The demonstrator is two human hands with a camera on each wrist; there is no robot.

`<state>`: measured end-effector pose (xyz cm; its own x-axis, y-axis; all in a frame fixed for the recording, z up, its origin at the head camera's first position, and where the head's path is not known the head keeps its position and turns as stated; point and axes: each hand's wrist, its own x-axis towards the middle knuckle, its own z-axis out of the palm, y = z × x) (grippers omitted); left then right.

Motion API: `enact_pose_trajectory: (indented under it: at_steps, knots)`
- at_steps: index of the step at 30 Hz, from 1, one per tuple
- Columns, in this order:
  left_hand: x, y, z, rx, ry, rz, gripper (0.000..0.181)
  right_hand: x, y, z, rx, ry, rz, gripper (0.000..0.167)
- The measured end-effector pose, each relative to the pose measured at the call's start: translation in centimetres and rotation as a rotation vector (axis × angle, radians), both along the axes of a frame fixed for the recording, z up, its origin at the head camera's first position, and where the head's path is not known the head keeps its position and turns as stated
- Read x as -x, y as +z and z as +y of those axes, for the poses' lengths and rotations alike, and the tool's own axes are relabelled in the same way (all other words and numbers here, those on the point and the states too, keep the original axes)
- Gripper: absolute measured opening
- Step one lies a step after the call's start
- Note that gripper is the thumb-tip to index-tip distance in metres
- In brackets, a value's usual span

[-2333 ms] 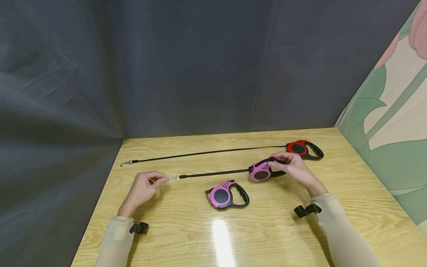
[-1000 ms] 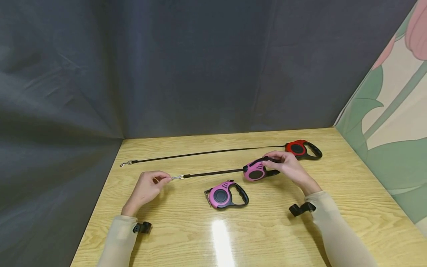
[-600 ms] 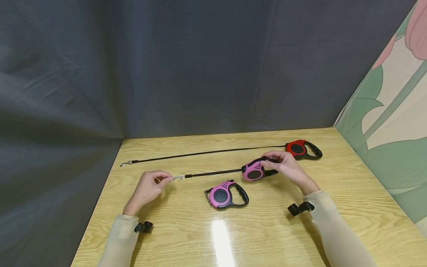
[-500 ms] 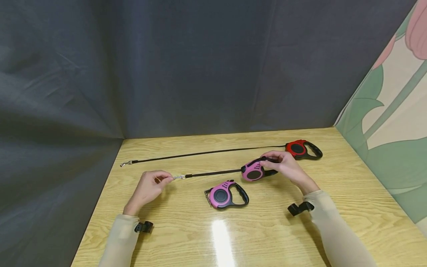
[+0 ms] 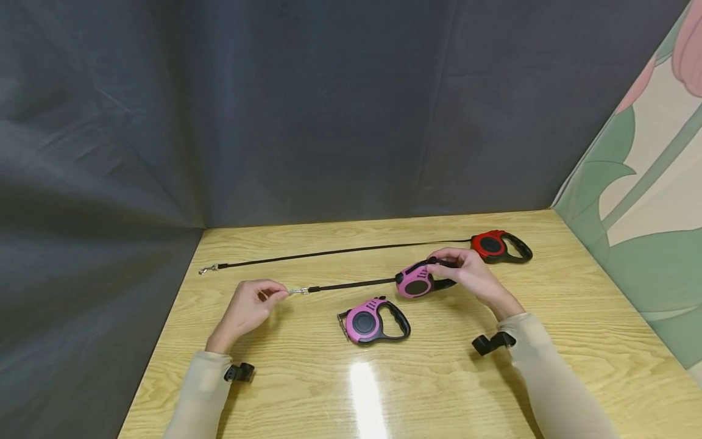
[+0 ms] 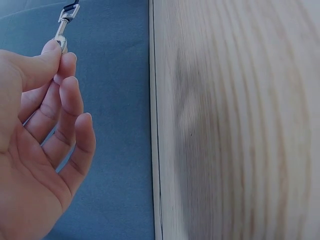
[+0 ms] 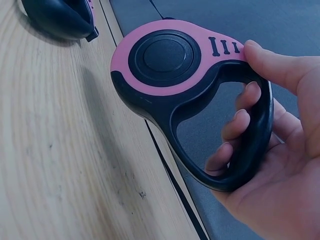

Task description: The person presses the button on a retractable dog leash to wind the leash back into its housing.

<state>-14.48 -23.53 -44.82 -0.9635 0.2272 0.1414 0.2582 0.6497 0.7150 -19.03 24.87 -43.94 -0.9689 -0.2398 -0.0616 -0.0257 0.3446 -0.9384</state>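
Note:
In the head view, my left hand (image 5: 247, 311) pinches the metal snap clip (image 5: 300, 291) between thumb and fingertip. The left wrist view confirms this pinch on the clip (image 6: 64, 22), the other fingers loosely curved. From the clip a short black strap (image 5: 351, 285) runs taut to a pink retractable dog leash (image 5: 415, 281). My right hand (image 5: 477, 277) holds that leash just above the table. In the right wrist view its fingers pass through the black handle (image 7: 257, 135), the thumb on the pink casing (image 7: 155, 55). A second pink retractable leash (image 5: 364, 323) lies flat between my hands.
Behind, a red retractable leash (image 5: 490, 245) lies at the right, its black strap (image 5: 345, 250) stretched leftward to a metal clip (image 5: 208, 269). The wooden table (image 5: 307, 384) meets a dark curtain (image 5: 329, 122) at the back and left, and a floral panel (image 5: 652, 201) at the right.
My left hand has moved right with the clip, and my right hand left with the pink leash. The strap between them has become shorter. The other two leashes have stayed put.

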Motion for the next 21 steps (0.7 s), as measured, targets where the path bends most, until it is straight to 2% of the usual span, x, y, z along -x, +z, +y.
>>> enact_pose_trajectory:
  at_steps: [21]
  knots:
    - [-0.01,-0.09,0.49,-0.002,-0.018,0.003,0.009,0.06,0.39,-0.69,-0.018,0.001,-0.007,0.038]
